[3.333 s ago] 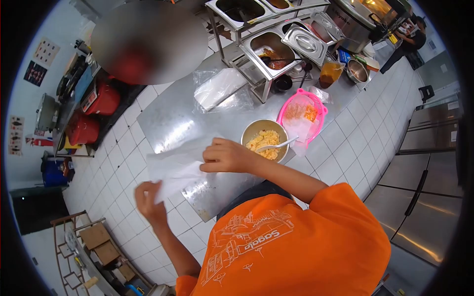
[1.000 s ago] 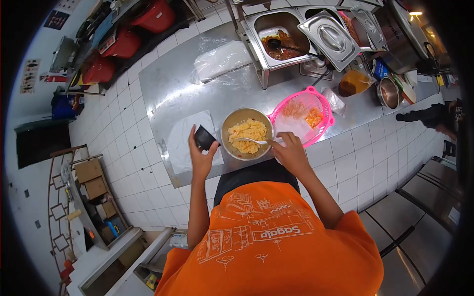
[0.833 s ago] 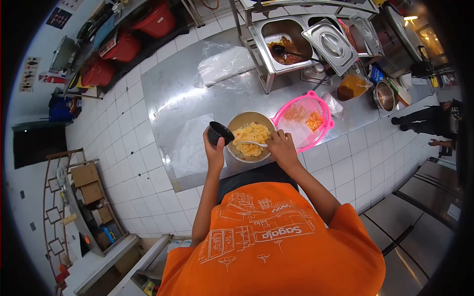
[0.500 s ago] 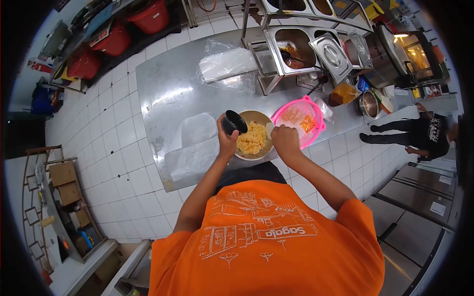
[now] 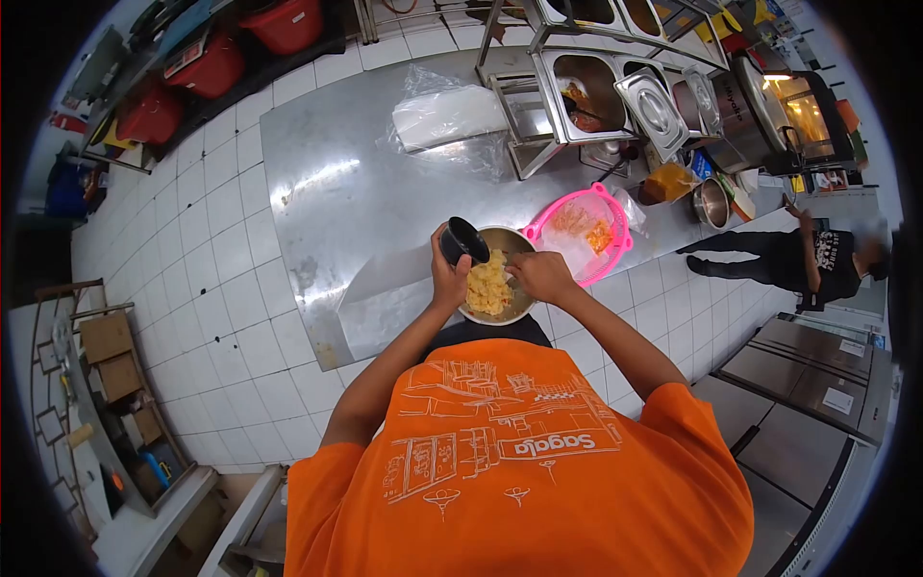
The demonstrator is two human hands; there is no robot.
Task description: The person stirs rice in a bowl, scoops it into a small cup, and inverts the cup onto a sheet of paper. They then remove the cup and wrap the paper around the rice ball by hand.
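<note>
My left hand is wrapped round a small black bowl, tilted over the left rim of a larger pale mixing bowl. Inside the larger bowl lies yellow, grainy food that looks like fried rice. My right hand is closed at the right rim, its fingers round a pale spoon-like utensil whose end reaches into the food and is mostly hidden. Right beside that hand stands a pink plastic basket with pale shreds and orange pieces in it.
On the steel table lie plastic-wrapped white sheets and, to the left, thin white paper. A rack with metal food pans, a lid and a steel pot stand at the back right. Another person stands at the right.
My right hand has moved the pale utensil from the rim down into the yellow food. The food is shifted and heaped differently. My left hand still holds the black bowl, moved slightly right.
</note>
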